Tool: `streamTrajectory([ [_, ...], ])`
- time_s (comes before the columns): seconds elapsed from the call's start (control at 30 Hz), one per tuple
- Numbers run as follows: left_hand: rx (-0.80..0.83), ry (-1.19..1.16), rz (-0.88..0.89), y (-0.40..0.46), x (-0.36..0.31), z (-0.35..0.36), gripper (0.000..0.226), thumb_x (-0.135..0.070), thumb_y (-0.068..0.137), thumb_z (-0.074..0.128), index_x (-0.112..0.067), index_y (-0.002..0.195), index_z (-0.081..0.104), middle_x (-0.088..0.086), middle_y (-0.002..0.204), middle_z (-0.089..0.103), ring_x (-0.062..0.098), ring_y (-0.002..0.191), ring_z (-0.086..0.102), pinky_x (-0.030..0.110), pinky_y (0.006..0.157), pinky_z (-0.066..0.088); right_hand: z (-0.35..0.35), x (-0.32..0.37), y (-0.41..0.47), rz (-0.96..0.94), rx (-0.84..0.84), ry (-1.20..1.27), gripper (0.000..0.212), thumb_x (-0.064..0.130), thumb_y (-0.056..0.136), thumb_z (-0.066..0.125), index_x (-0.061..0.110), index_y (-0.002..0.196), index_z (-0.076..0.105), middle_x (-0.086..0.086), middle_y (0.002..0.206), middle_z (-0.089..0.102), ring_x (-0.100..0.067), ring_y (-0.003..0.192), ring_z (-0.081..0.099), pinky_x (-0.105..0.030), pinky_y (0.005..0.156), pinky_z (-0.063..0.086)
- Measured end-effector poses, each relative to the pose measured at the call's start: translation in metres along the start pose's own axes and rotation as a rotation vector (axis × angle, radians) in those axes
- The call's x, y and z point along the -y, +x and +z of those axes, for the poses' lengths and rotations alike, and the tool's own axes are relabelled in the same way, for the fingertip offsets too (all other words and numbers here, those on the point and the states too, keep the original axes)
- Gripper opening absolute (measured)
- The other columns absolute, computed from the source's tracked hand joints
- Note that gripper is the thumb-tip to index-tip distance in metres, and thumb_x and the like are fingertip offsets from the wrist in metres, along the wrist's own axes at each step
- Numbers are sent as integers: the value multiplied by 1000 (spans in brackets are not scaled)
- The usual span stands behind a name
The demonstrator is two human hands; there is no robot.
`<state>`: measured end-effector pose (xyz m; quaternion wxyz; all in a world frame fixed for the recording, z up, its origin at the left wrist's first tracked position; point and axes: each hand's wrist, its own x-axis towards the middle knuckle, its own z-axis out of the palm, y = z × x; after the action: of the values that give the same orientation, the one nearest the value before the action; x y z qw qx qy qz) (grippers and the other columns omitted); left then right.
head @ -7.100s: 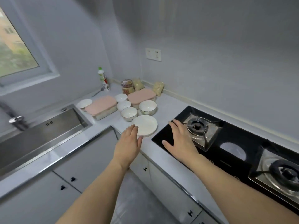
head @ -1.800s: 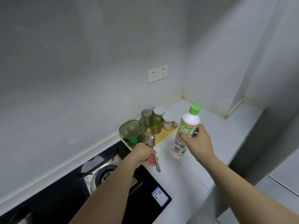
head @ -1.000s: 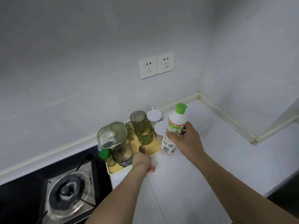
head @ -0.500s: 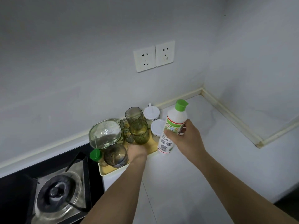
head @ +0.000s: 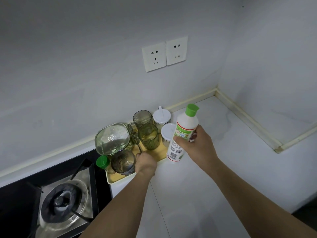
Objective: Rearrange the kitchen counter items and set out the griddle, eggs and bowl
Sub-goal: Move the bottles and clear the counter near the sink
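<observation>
- white plastic bottle (head: 184,134) with a green flip cap, held upright in the right hand (head: 197,145), fingers and thumb wrapped round its labelled waist; its base hangs just above the counter (head: 214,177), beside the right edge of the tray (head: 120,179).
- left hand (head: 145,163) is curled over the near part of the tray and grips a thin metal spoon (head: 139,146), whose stem runs away between the glasses.
- judged step: park bottle and spoon in this far corner. lower the bottle straight down onto bare counter, clear of the tray lip, and let go only once it stands flat; lay the spoon low so that it does not knock the glass.
- materials: ribbed green tumblers (head: 149,136); a smooth clear mug (head: 122,163); a rounded glass lid (head: 112,139); two white-lidded jars (head: 162,116); a pale tray with a raised rim; a glossy black hob with a steel burner (head: 63,203).
- griddle, eggs and bowl are nowhere in this view.
</observation>
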<state>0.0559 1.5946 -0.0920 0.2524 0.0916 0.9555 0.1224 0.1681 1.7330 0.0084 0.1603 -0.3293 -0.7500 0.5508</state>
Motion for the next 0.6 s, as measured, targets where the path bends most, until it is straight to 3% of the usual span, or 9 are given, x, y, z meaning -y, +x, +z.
streamTrajectory([
  [0.07, 22, 56, 20, -5, -1, -6, 32, -22, 89, 67, -10, 119, 64, 10, 130, 55, 28, 126, 43, 32, 109, 29, 0, -2, -2, 5, 7, -3, 45, 30, 73, 80, 25, 108, 53, 14, 98, 64, -3, 90, 62, -22, 78, 51],
  [0.13, 16, 134, 70, -3, 2, -4, 34, -19, 88, 67, -10, 121, 63, 9, 135, 49, 27, 130, 36, 31, 111, 22, 0, -2, -3, 3, 5, -6, 45, 31, 73, 80, 25, 109, 53, 13, 98, 64, -3, 90, 62, -21, 77, 49],
  [0.27, -67, 226, 103, -13, 9, 2, 38, -5, 91, 46, -2, 129, 51, 12, 139, 41, 29, 128, 43, 34, 102, 44, 1, -1, -3, -4, 7, -5, 43, 32, 72, 80, 25, 106, 53, 16, 94, 64, 2, 86, 62, -20, 75, 49],
  [0.33, -52, 357, 164, -23, 10, 0, 39, -5, 91, 45, -3, 130, 52, 13, 141, 39, 31, 124, 51, 34, 97, 44, 3, 0, -3, -8, 8, 5, 42, 32, 72, 80, 25, 104, 53, 17, 93, 63, 2, 87, 62, -22, 76, 50],
  [0.43, 37, 469, 232, -29, 14, 1, 34, -3, 95, 46, -2, 126, 60, 15, 139, 48, 32, 132, 39, 33, 97, 43, 7, 1, -3, -23, 17, 12, 41, 31, 72, 79, 27, 104, 53, 20, 91, 63, 4, 86, 62, -19, 74, 50],
  [0.53, 114, 416, 130, -32, 14, -6, 28, -7, 96, 51, -4, 120, 65, 15, 132, 55, 32, 128, 41, 33, 100, 38, 12, 1, -3, -45, 38, 12, 41, 31, 73, 79, 28, 104, 52, 19, 92, 63, 7, 84, 61, -14, 71, 47],
  [0.6, 185, 427, 133, -37, 15, -12, 26, -12, 92, 61, -6, 116, 66, 14, 129, 59, 31, 123, 48, 33, 100, 35, 17, 0, -2, -56, 47, 6, 42, 32, 73, 79, 28, 105, 52, 15, 97, 64, 2, 87, 62, -20, 75, 51],
])
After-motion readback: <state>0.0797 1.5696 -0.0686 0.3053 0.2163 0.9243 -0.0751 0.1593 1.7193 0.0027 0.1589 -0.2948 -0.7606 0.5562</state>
